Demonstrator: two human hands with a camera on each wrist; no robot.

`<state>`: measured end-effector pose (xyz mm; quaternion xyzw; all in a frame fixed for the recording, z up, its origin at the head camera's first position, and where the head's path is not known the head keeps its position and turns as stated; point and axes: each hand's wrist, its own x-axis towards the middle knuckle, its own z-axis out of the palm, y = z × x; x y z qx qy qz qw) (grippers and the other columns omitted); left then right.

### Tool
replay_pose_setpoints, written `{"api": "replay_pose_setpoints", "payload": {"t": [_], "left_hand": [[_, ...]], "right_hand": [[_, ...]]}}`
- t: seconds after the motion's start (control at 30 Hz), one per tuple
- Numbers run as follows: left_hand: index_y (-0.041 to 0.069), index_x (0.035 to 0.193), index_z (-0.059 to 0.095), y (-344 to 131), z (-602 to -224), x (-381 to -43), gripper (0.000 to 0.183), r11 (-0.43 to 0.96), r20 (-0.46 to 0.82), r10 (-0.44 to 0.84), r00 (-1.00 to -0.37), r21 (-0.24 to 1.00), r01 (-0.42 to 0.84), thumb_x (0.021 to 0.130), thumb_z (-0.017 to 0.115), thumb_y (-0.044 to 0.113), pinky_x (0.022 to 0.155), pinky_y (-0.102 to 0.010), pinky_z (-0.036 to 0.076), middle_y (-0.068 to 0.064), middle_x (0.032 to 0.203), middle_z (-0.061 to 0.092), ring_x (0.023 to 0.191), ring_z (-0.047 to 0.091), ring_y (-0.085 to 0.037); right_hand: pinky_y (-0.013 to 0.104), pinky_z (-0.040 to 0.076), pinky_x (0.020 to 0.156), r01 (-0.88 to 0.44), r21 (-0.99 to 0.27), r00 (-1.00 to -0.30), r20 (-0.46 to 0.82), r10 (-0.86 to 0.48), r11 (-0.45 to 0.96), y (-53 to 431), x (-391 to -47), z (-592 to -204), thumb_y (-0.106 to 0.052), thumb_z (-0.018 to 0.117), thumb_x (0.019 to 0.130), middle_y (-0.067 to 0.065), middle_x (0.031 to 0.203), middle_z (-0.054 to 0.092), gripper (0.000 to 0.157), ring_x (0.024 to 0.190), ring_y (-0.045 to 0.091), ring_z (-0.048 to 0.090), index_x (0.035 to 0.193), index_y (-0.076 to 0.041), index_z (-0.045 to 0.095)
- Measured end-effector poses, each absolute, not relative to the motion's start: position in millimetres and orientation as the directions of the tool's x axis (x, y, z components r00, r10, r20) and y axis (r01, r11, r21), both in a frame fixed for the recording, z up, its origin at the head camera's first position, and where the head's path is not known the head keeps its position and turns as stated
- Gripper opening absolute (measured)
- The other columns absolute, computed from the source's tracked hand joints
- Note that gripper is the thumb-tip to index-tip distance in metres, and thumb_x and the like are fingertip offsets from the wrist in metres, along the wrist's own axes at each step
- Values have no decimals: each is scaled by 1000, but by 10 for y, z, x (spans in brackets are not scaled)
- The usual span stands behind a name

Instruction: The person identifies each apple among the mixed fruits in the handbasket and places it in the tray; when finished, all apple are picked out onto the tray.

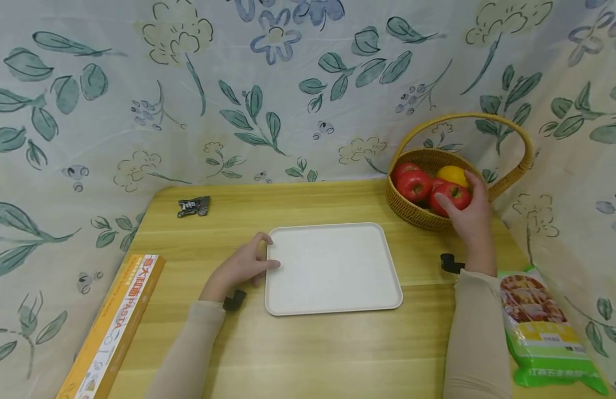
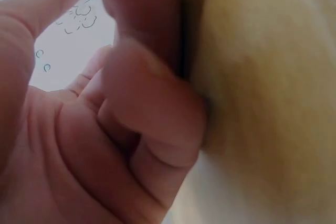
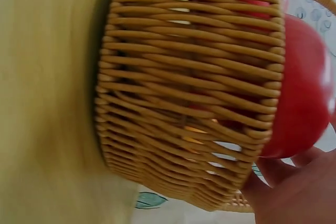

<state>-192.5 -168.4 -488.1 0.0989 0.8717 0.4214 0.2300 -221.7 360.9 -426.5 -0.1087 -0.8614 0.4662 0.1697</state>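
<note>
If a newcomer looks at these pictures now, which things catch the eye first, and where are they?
Most likely the bright red apples in the wicker basket at the far right corner of the table, where the right hand grips one. Next, probably the white tray near the table's middle, with the left hand at its left edge. The orange pasta box at the left may follow.

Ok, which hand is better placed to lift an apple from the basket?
Probably the right hand: it grips a red apple in the basket, while the left hand is at the left edge of the white tray.
</note>
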Motion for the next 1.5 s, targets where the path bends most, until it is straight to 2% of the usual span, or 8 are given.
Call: {"api": "replay_pose_setpoints", "payload": {"t": [0.2,0.47,0.97,1.27,1.5], "left_hand": [[19,143,41,-1739,-4913,-1935,65,581,-364,367,-856,808,-94,94,81,35,61,-33,50,-8,75,69,56,63,-22],[17,145,39,-1743,-4891,-1931,69,578,-376,385,-843,810,-97,92,83,28,58,-31,48,-8,75,69,55,63,-21],[17,144,39,-1743,-4907,-1935,69,573,-378,385,-842,813,-104,92,84,25,57,-31,46,-8,75,68,55,61,-21],[18,144,39,-1739,-4898,-1935,70,564,-385,379,-842,817,-119,92,84,25,57,-31,46,-8,77,68,56,62,-20],[17,144,39,-1744,-4898,-1932,69,562,-385,387,-838,819,-117,92,84,24,57,-30,48,-8,78,68,56,63,-20]], "right_hand": [[57,29,130,60,-860,-918,152,367,506,3628,-2272,-4372,-49,76,95,5,175,26,91,156,35,33,168,-33,23],[59,32,128,95,-851,-917,127,377,516,3653,-2288,-4426,-51,76,94,7,175,29,93,154,36,36,168,-35,21],[63,34,125,106,-845,-926,107,362,523,3678,-2300,-4447,-51,77,94,13,173,29,97,152,40,36,168,-28,19],[64,34,125,121,-842,-927,94,363,527,3677,-2302,-4436,-56,77,92,13,174,27,98,154,42,34,167,-29,19],[66,34,124,127,-834,-931,88,356,537,3684,-2294,-4437,-54,76,94,16,174,27,99,154,44,34,168,-25,17]]}}
